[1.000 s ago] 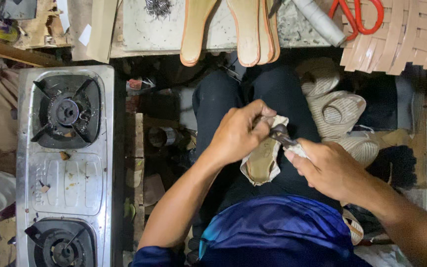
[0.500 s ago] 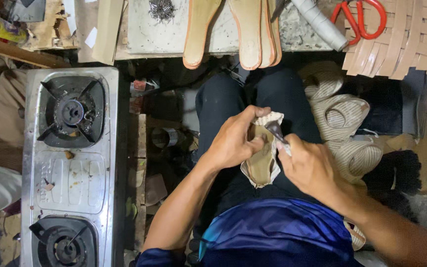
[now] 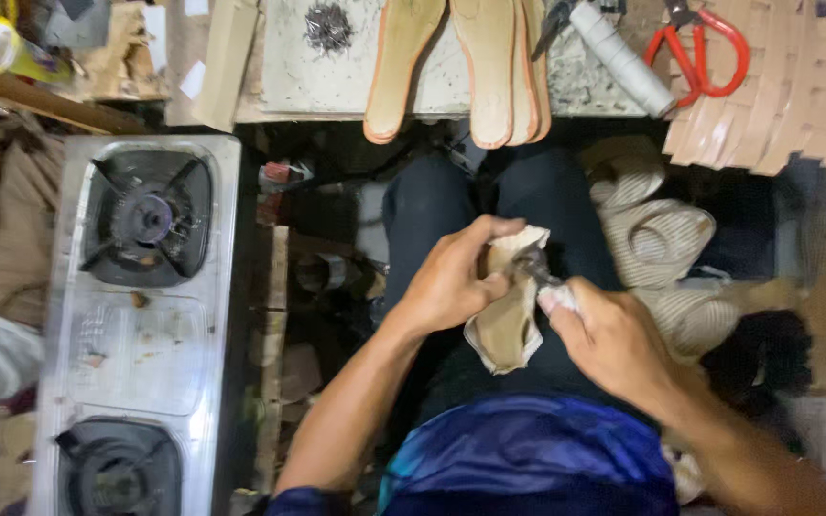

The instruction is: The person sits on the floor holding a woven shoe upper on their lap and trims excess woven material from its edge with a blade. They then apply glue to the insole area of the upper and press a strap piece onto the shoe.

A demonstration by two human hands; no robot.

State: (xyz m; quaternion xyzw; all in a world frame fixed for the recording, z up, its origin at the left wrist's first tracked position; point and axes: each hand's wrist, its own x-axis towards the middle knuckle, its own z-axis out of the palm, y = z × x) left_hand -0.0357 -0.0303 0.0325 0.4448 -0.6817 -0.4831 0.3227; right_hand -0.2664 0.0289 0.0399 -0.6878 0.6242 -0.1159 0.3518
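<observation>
Centre of the frame, over the person's lap: the left hand is wrapped around the top of a beige shoe, fingers curled shut over its upper edge, thumb across the front. The shoe hangs sole-side out, its lower end drooping toward the blue shirt. Right beside it, the right hand is closed tight on a tool, fingers fully folded round the handle; the dark metal tip is pressed against the shoe's upper end, just by the left thumb. What kind of tool it is, I cannot tell, the head is blurred.

Along the top edge, a stone slab carries a small heap of tacks, and several tan insoles hang over its front edge. To their right lie a white roll and red-handled scissors, then a fan of cardboard strips in the upper right corner.

On the left side stands a steel two-burner stove, one burner upper left, one at the bottom edge. Right of the knees, pale striped shoe uppers lie piled on the floor.
</observation>
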